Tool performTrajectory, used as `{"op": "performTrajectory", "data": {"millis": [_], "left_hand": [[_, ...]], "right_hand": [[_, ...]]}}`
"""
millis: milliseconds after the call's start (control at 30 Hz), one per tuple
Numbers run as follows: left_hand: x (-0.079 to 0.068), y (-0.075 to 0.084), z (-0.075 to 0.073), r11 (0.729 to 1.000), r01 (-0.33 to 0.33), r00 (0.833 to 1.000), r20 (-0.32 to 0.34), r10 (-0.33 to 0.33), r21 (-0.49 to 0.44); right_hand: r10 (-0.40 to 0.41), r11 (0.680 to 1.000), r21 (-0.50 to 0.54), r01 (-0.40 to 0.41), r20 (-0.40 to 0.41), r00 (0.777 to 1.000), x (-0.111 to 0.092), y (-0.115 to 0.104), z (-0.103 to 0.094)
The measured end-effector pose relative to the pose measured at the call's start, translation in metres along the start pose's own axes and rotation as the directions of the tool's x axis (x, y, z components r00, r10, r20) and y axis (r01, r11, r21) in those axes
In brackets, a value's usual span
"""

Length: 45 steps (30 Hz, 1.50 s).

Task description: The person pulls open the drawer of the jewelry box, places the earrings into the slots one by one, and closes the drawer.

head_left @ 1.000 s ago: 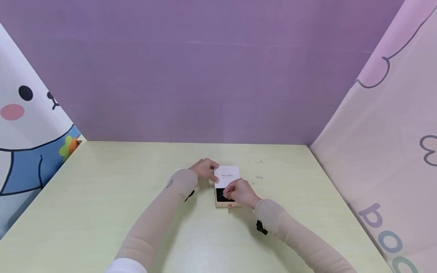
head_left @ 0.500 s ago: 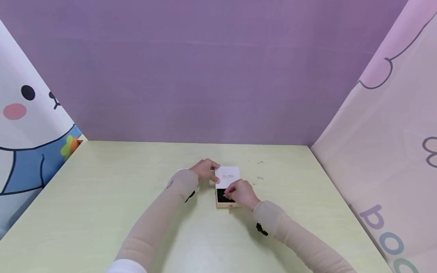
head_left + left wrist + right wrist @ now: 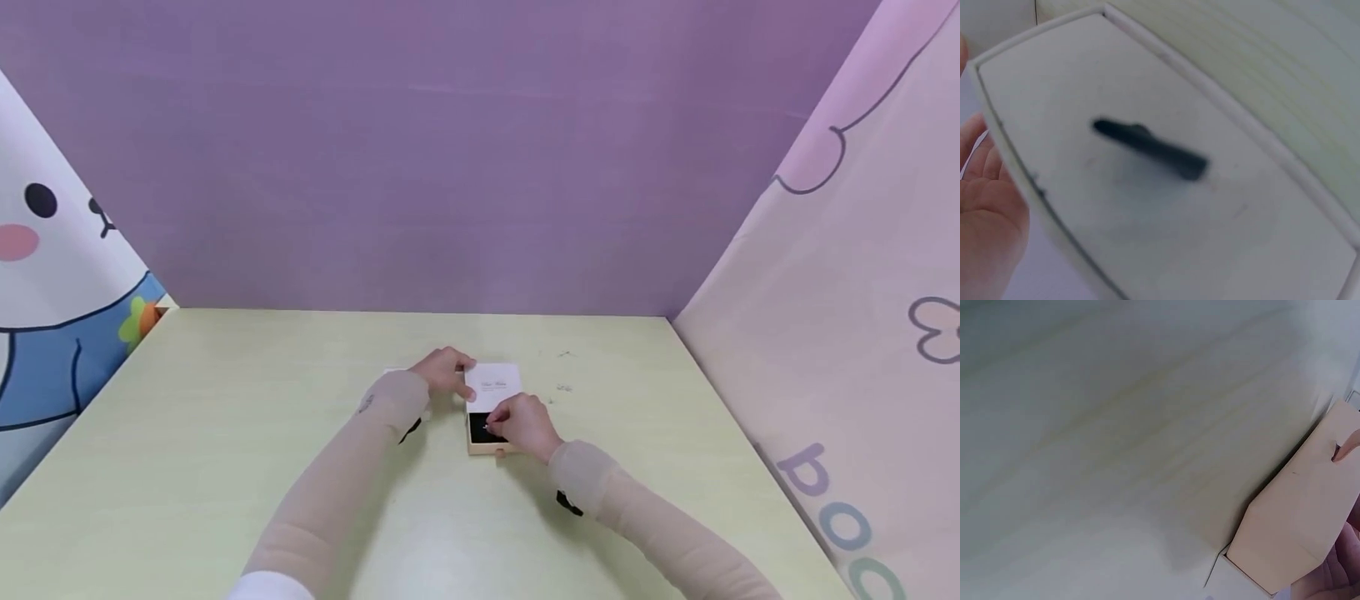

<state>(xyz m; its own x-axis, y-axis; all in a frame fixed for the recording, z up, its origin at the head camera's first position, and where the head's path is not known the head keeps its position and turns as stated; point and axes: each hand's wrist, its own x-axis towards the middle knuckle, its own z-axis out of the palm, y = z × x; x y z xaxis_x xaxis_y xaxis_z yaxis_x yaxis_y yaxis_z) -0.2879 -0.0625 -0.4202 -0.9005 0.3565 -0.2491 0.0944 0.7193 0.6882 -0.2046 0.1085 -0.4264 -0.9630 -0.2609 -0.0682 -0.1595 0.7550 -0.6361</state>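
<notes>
In the head view, a small drawer-style jewelry box (image 3: 492, 387) lies on the table, its white top printed with fine lettering. Its pale drawer (image 3: 482, 449) is pulled out toward me and shows a black lining. My left hand (image 3: 444, 372) grips the box's left side, thumb near the top's edge. Over the black lining, my right hand (image 3: 525, 423) pinches a tiny silvery piece (image 3: 486, 427), too small to identify. The right wrist view shows the pale drawer front (image 3: 1300, 500) with its pull tab. In the left wrist view, the left hand (image 3: 991, 225) appears partly, at the edge.
Several small thin jewelry pieces (image 3: 565, 387) lie right of the box, with a fine chain-like piece (image 3: 566, 354) behind. A shallow white tray or lid (image 3: 1054, 81) with a blurred black bar fills the left wrist view. A purple panel (image 3: 427, 167) stands behind the table.
The camera view shifts slightly. Both hands stay at the box; the right fingertips make only small movements over the black lining.
</notes>
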Motion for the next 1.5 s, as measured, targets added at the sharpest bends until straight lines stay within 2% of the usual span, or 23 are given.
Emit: {"op": "performTrajectory", "data": {"millis": [333, 600, 900, 1167, 1300, 1500], "left_hand": [[-0.003, 0.002, -0.001, 0.999, -0.033, 0.999, 0.004, 0.033, 0.012], [-0.002, 0.001, 0.0, 1.0, -0.023, 1.0, 0.003, 0.023, 0.02], [-0.002, 0.0, -0.001, 1.0, -0.022, 1.0, 0.001, 0.022, 0.013], [-0.002, -0.001, -0.001, 1.0, -0.022, 1.0, 0.005, 0.022, 0.002], [0.0, -0.002, 0.0, 1.0, -0.018, 1.0, 0.003, 0.018, -0.011], [0.002, -0.002, 0.001, 1.0, -0.01, 1.0, 0.001, 0.01, -0.011]], "right_hand": [[0.007, 0.999, 0.033, -0.007, 0.014, 1.0, -0.001, 0.002, -0.001], [-0.006, 0.999, 0.048, 0.005, 0.006, 1.0, -0.002, 0.003, -0.002], [0.011, 0.992, 0.123, -0.004, -0.054, 0.999, -0.004, 0.007, -0.012], [-0.04, 0.99, 0.13, 0.047, -0.058, 0.998, -0.006, 0.011, -0.026], [-0.097, 0.989, 0.105, 0.104, -0.073, 0.993, -0.006, 0.017, -0.035], [-0.166, 0.983, 0.047, 0.176, -0.175, 0.971, -0.003, 0.031, -0.051]]}}
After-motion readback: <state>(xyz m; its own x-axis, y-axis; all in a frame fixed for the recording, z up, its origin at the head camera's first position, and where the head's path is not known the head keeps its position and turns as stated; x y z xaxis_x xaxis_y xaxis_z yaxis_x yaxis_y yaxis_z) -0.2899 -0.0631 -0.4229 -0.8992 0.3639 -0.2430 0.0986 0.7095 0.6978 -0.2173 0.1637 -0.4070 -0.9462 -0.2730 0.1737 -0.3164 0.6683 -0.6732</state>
